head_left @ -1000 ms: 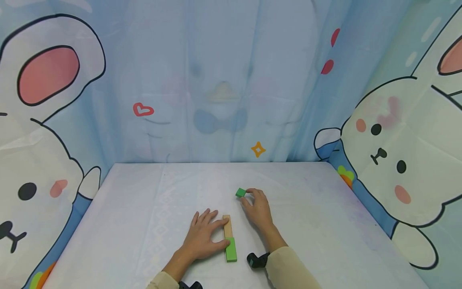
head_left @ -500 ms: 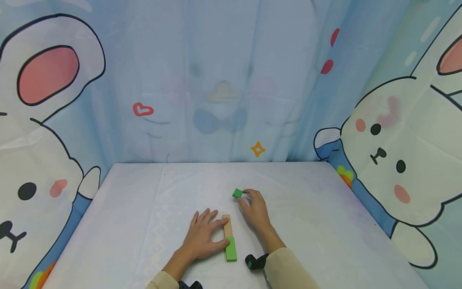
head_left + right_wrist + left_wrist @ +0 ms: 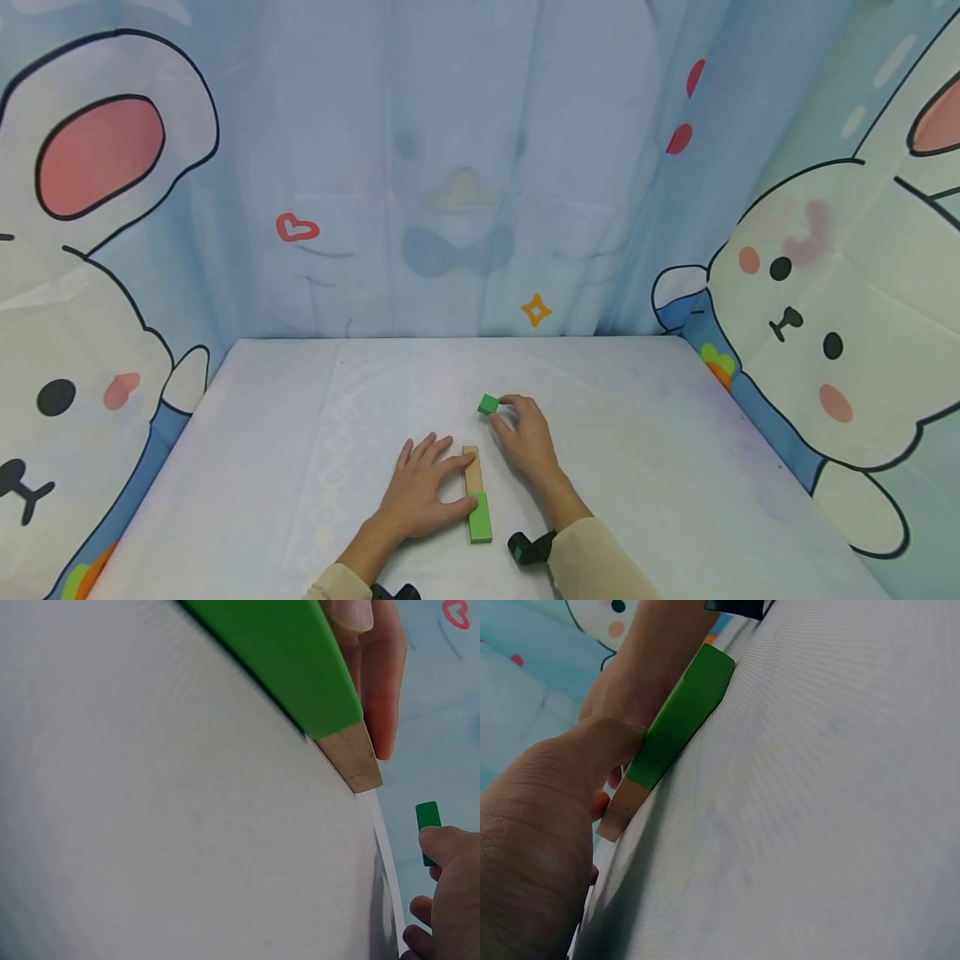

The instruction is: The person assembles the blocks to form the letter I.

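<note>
Two blocks lie end to end on the table in the head view: a plain wooden block (image 3: 473, 477) farther off and a light green block (image 3: 480, 523) nearer. My left hand (image 3: 423, 492) has its fingers spread beside them, the index fingertip on the wooden block and the thumb on the green one's edge. The left wrist view shows that thumb against the long green block (image 3: 679, 720). Farther out, my right hand (image 3: 528, 437) pinches a small green block (image 3: 488, 404) between thumb and index finger. In the right wrist view this small block (image 3: 426, 812) appears above the tabletop.
White cloth covers the table (image 3: 675, 467). Behind it hangs a blue curtain (image 3: 465, 108) with printed rabbits at the sides. A black wrist device (image 3: 531, 548) sits at the right cuff, and another device (image 3: 397, 592) at the left one.
My right hand has shifted a little to the left with the small green block in its pinch. The left hand and the two blocks beside it have stayed where they were.
</note>
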`<control>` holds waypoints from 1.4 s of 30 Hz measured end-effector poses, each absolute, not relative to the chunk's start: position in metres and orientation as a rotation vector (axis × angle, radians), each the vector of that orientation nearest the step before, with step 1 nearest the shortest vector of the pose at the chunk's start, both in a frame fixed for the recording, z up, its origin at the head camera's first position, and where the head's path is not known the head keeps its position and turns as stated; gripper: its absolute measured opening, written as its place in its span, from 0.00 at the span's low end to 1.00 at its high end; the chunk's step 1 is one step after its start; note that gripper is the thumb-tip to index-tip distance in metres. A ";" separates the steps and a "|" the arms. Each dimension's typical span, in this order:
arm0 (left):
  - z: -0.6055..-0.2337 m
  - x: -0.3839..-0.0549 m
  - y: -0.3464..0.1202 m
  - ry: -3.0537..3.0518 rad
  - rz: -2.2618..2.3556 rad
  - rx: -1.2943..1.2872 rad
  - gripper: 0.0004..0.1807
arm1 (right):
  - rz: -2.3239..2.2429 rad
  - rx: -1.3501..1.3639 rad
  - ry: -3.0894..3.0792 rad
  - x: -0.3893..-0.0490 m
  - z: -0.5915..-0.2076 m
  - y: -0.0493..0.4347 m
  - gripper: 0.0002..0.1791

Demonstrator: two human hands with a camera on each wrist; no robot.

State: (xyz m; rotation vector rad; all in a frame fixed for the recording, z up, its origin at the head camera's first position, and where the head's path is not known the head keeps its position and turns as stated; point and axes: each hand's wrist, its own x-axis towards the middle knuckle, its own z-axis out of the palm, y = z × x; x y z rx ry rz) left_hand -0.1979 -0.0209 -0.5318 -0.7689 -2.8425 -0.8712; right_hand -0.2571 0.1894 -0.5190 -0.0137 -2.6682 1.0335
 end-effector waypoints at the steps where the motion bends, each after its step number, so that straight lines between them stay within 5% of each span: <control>1: -0.532 -0.198 -0.021 -2.841 -0.871 -0.769 0.36 | 1.036 -0.009 -2.668 -0.257 -0.519 0.189 0.22; 42: -0.532 -0.197 -0.022 -2.816 -0.877 -0.779 0.35 | 0.977 0.170 -2.773 -0.249 -0.517 0.184 0.20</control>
